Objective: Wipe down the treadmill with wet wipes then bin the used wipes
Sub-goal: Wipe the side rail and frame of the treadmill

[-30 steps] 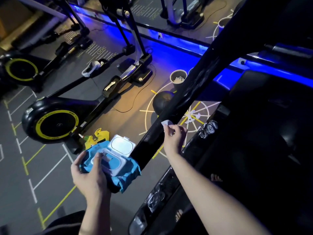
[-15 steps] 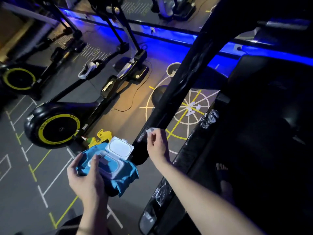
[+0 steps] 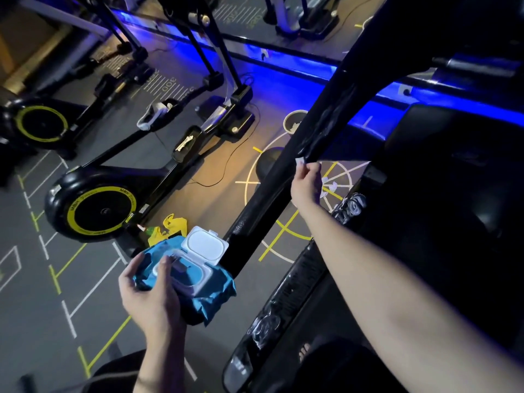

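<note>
Treadmill (image 3: 306, 268) wiping is under way: our right hand (image 3: 307, 184) pinches a small white wipe (image 3: 300, 161) against the edge of the sloping black handrail (image 3: 263, 199), midway along it. Our left hand (image 3: 150, 296) grips the blue wipes pack (image 3: 198, 290), lid flipped up, near the rail's lower end. We should spread the wipe flatter and press in long, overlapping strokes.

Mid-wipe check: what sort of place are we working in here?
Most likely a gym. An exercise machine with a yellow-ringed flywheel stands on the left, training lines are painted on the dark floor, and the right hand holds a wipe against a treadmill rail.
</note>
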Available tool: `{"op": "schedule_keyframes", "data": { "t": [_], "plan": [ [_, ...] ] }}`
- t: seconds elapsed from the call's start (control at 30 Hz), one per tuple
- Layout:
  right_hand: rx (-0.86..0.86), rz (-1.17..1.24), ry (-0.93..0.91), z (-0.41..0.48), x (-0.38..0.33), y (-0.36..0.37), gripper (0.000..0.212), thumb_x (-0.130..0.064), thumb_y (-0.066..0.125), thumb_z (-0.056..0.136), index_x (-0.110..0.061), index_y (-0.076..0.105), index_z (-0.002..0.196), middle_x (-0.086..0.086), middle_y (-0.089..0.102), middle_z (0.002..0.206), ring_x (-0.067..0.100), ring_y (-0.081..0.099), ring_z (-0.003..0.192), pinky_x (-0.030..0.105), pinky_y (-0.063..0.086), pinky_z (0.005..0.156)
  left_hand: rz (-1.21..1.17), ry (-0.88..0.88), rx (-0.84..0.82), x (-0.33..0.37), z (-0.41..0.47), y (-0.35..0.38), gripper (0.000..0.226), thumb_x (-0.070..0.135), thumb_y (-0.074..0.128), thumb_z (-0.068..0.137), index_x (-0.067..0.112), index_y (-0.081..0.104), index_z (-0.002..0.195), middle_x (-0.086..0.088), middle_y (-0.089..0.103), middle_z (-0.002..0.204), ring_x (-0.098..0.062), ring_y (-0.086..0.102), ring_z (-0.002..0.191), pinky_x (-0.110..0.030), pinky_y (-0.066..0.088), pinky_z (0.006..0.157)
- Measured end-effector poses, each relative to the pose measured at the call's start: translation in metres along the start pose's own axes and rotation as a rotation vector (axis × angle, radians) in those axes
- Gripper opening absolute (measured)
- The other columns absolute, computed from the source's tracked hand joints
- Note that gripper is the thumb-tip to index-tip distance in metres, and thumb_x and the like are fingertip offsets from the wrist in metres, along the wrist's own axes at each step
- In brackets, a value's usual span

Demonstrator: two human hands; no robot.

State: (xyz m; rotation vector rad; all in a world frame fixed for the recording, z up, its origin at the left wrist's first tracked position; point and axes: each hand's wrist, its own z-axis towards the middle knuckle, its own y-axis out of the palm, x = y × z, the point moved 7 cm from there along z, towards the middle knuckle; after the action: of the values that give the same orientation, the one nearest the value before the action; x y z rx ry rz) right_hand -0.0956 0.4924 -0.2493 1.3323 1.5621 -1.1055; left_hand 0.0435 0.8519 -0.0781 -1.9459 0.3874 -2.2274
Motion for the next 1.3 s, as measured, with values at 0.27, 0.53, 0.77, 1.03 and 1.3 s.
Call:
{"op": "schedule_keyframes", "data": {
  "t": [0.27,0.53,0.77,1.03,1.3],
  "plan": [
    [-0.238,-0.07,0.043,-0.058,0.009,-0.033,0.022,-0.033,0.057,0.098,-0.018,0.056,0.082,-0.004,0.064,0.081,0.015,0.056,0.071,0.019,0.039,0.058,0.003,-0.019,0.128,0.014,-0.001,0.011,0.042,0.02,0.081,0.092,0.02,0.065,0.13,0.0,0.068,0.129,-0.013,0.068,0.116,-0.037,0.056,0.105],
    [-0.582,-0.306,-0.123,-0.103,0.001,-0.028,0.025,-0.038,0.058,0.099,-0.023,0.046,0.084,-0.008,0.054,0.067,0.002,0.051,0.061,0.018,0.036,0.054,-0.046,-0.057,0.207,0.009,-0.012,0.002,0.044,0.013,0.078,0.094,0.009,0.061,0.135,-0.003,0.065,0.124,0.002,0.068,0.097,-0.02,0.056,0.094],
    [-0.856,-0.199,0.028,-0.125,-0.003,0.01,0.025,-0.045,0.071,0.091,-0.024,0.061,0.1,-0.006,0.067,0.086,0.003,0.06,0.065,0.025,0.05,0.063,-0.075,-0.113,0.275,-0.002,-0.011,-0.023,0.039,0.016,0.078,0.095,0.019,0.063,0.131,0.003,0.066,0.132,-0.014,0.067,0.119,-0.032,0.054,0.106],
    [-1.106,-0.597,-0.503,-0.128,-0.04,0.044,0.022,0.004,0.058,0.083,-0.012,0.074,0.086,0.008,0.071,0.087,0.02,0.066,0.08,0.023,0.051,0.074,-0.115,-0.171,0.298,-0.02,-0.008,-0.042,0.037,0.015,0.078,0.094,0.026,0.064,0.126,0.0,0.068,0.133,-0.017,0.066,0.123,-0.045,0.052,0.112],
    [-0.578,-0.564,-0.54,-0.106,-0.029,0.029,0.004,-0.022,0.069,0.091,-0.021,0.065,0.091,-0.008,0.051,0.088,0.017,0.054,0.075,0.011,0.033,0.055,-0.095,-0.209,0.329,-0.03,-0.009,-0.054,0.039,0.02,0.081,0.093,0.026,0.065,0.128,0.007,0.067,0.131,-0.014,0.066,0.121,-0.043,0.054,0.109]
  ]
}}
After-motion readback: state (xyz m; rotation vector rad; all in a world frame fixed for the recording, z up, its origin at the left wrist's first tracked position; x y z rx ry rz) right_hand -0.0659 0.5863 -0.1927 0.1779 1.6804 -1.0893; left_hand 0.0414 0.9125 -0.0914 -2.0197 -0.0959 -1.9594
